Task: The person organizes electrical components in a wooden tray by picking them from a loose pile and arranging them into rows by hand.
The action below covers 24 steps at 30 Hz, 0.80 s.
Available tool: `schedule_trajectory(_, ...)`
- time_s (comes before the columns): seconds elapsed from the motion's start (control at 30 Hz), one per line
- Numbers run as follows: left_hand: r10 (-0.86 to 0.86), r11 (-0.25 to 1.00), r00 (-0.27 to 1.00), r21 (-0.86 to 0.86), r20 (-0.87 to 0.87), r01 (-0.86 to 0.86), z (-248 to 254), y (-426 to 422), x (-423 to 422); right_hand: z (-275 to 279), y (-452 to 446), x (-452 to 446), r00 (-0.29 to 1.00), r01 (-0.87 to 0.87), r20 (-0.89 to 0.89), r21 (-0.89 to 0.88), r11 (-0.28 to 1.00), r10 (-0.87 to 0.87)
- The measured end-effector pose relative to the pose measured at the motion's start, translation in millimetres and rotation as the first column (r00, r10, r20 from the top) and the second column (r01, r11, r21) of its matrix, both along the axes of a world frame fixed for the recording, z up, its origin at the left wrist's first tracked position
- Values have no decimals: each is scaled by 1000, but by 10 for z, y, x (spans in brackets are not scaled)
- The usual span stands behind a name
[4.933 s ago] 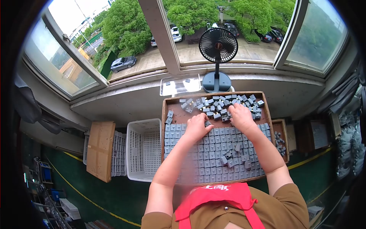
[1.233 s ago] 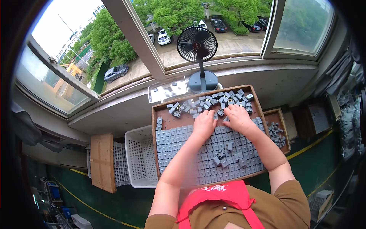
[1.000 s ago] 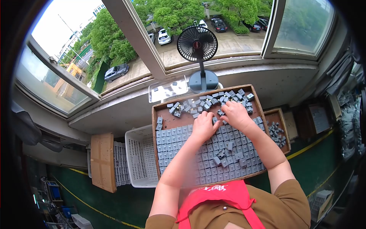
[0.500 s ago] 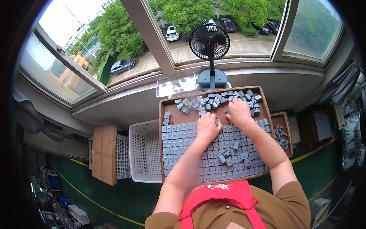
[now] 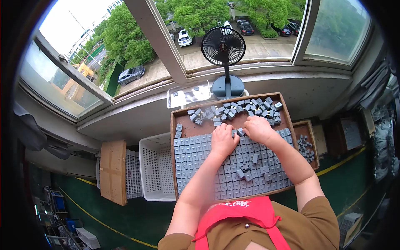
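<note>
Rows of small grey plastic blocks (image 5: 193, 158), which look like switch housings, fill most of a wooden-rimmed tray (image 5: 173, 166). My left hand (image 5: 224, 141) rests at the top edge of these rows, fingers curled, with a grey block (image 5: 234, 133) between its thumb and index finger. Just right of it, my right hand (image 5: 259, 130) pinches another grey block (image 5: 240, 131) in its fingertips, close to the row's end. Loose blocks (image 5: 228, 111) lie jumbled along the tray's far side. Several more (image 5: 246, 168) sit on top of the rows.
A black fan (image 5: 223, 46) stands behind the tray at the window, beside a clear plastic tray (image 5: 189, 95). To the left are a white basket (image 5: 157, 166) and a cardboard sheet (image 5: 113, 171). A smaller wooden box (image 5: 306, 143) with loose parts adjoins the right side.
My right hand has come from the loose pile down and left towards my left hand, now with a grey block at its fingertips. My left hand stays at the row's edge.
</note>
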State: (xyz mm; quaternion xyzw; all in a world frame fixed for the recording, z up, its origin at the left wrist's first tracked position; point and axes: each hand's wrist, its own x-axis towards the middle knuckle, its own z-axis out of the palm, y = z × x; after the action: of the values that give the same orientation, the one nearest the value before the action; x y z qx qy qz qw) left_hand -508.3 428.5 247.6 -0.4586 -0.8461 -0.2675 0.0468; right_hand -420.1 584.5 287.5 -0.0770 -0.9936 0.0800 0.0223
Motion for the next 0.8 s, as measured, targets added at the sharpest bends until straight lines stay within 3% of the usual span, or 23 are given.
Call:
schedule_trajectory(0.1,-28,1000,1000,-11,-3,28,6,2,-41,154,188,67,986,63,-148,-123,990,-81)
schedule_trajectory(0.2,-89,995,996,38,-5,89,49,49,-36,227,381,195,983,110,-121,-197,974,-135)
schedule_trajectory(0.23,-122,989,993,79,-4,122,84,67,-16,225,392,222,983,115,-119,-194,974,-140)
schedule_trajectory(0.3,-128,990,992,63,15,127,101,122,15,193,386,268,997,-56,-55,-205,977,46)
schedule_trajectory(0.37,-93,990,995,-107,34,96,62,191,1,113,316,272,991,-112,-86,-112,987,103)
schedule_trajectory(0.5,-101,972,992,-203,73,114,72,218,-31,-10,159,245,992,-28,-121,-21,999,25)
schedule_trajectory(0.57,-140,977,985,-145,104,154,81,234,-67,-39,168,231,985,-9,-171,2,1000,9)
schedule_trajectory(0.63,-136,984,986,-103,95,146,131,277,-13,-45,240,243,946,36,-317,-121,992,-73)
schedule_trajectory(0.67,-136,988,987,-62,89,141,152,305,27,-28,292,239,932,36,-355,-96,995,-68)
schedule_trajectory(0.8,-129,971,990,-193,64,139,140,460,120,-108,339,288,960,111,-251,-80,991,-128)
